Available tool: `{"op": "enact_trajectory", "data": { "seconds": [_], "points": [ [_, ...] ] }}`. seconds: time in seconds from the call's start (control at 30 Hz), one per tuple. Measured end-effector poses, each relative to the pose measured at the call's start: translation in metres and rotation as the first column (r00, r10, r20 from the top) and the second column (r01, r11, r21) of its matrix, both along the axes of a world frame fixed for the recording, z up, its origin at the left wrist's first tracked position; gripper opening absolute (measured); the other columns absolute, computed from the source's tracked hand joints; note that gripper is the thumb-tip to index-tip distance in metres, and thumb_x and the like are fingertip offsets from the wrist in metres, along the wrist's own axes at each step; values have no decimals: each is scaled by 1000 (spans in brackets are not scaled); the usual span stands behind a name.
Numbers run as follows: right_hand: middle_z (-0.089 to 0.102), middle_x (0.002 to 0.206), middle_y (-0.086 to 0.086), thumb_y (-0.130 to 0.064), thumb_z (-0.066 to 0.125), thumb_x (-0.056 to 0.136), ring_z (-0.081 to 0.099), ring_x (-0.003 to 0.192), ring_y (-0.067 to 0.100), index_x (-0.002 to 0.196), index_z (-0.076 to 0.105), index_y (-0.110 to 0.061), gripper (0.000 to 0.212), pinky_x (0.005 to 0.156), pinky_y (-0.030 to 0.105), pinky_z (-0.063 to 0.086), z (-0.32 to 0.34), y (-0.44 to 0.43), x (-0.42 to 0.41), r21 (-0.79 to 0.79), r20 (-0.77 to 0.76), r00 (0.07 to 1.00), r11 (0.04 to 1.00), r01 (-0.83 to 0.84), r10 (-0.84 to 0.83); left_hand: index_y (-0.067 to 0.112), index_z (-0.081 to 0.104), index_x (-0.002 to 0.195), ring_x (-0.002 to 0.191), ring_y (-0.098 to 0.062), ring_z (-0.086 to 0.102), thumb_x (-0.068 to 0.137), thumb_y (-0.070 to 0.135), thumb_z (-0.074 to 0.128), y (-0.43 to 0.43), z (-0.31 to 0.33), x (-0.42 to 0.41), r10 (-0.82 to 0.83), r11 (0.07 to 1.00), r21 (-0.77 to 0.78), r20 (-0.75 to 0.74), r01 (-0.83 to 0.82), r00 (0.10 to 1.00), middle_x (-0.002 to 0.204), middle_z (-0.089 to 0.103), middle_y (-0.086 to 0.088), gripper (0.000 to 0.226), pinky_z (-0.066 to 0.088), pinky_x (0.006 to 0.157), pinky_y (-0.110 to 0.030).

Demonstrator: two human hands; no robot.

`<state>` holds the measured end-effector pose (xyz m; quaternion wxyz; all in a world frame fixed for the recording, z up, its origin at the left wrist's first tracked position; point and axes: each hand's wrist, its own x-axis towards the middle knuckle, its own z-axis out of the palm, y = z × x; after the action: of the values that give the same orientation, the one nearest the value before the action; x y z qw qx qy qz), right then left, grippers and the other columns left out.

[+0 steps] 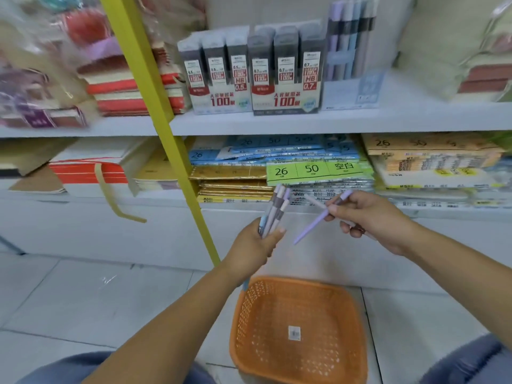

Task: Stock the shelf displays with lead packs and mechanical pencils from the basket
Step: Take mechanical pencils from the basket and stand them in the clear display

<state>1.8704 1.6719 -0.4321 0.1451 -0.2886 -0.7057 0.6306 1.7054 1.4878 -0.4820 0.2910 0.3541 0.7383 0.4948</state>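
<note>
Op: Left side, what have I got?
Obs: Your left hand grips a bundle of pencils. The fist is closed round the lower barrels, and the tops fan up and away from you. Barrels are pastel: lilac, white, pale blue, each with a dark grey band near the top. Count unclear, blurred.

Op: And the right?
Obs: Your right hand pinches one lilac pencil between thumb and fingertips, near its grey-banded top. Its tip slants down and left, toward the bundle but apart from it. A paler stick seems to cross at your fingers; too blurred to name.

Op: Basket?
Obs: The orange basket is on the tiled floor, near you, below both hands. It has mesh walls and a white sticker on its bottom.

Op: And the shelf?
Obs: Upper shelf, far. The 0.5 box is on the left, with the 0.7 box against its right side. Each holds grey lead packs upright, three across, with red-and-white labels and "100" on the front. Just right of them is the display: upright pastel pencils, colours like yours. A yellow post slants left of the boxes. Below lie flat paper packs, including a green pack marked 26 and 50.
</note>
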Motion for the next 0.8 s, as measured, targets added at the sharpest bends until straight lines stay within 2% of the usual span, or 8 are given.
{"op": "enact_trajectory", "data": {
  "seconds": [0.1,0.17,0.33,0.4,0.47,0.57,0.7,0.8],
  "points": [
    [74,87,9,-15,64,92,52,53,13,98,64,-9,9,44,22,39,18,-7,-8,29,-30,998,998,-57,58,31,60,104,79,-11,71,97,41,62,12,38,9,-86,994,66,32,84,996,93,76,6,12,48,52,-23],
    [74,86,9,-14,64,92,52,52,12,97,64,-9,7,44,21,39,28,-11,-14,49,-69,994,996,-76,79,31,60,112,86,-11,74,97,37,63,18,58,14,-155,985,75,12,154,988,97,77,3,17,48,53,-22],
    [72,81,8,-8,67,88,54,58,13,103,67,-10,15,49,22,42,41,-11,-13,42,-155,976,988,-148,153,28,62,96,51,1,58,92,21,71,25,74,14,-136,982,124,-51,142,989,65,67,11,12,42,46,-12],
    [75,94,7,1,64,88,59,64,14,113,65,-9,27,54,21,46,39,-7,-7,-1,-161,974,987,-161,159,28,61,91,51,-1,56,96,29,66,27,73,10,-51,992,115,-57,57,997,61,64,12,8,42,49,-16],
    [74,104,9,6,57,90,62,67,16,119,60,-9,33,56,22,49,40,-3,-2,-11,-139,975,984,-179,176,22,60,91,50,-3,53,97,35,62,32,74,6,44,989,141,20,-46,999,59,62,11,14,43,49,-20],
    [73,107,4,3,56,93,63,63,19,118,55,-13,30,49,24,48,43,-3,2,79,-72,975,976,-205,211,19,62,100,46,-1,52,96,39,63,36,77,-1,111,973,197,64,-121,992,57,63,11,20,42,46,-19],
    [76,96,-1,-2,61,92,59,58,15,109,61,-11,19,47,23,44,44,-3,3,209,5,976,954,-213,217,24,69,99,46,-4,52,88,33,75,40,73,-2,43,978,201,71,-56,997,56,62,7,15,41,44,-18],
    [74,74,4,1,67,86,62,56,16,100,67,-8,17,50,24,49,45,-3,0,209,-59,988,969,-129,144,20,70,92,45,-5,52,86,24,78,44,71,-3,53,972,225,65,-66,997,55,61,8,11,41,44,-16]
  ]
}}
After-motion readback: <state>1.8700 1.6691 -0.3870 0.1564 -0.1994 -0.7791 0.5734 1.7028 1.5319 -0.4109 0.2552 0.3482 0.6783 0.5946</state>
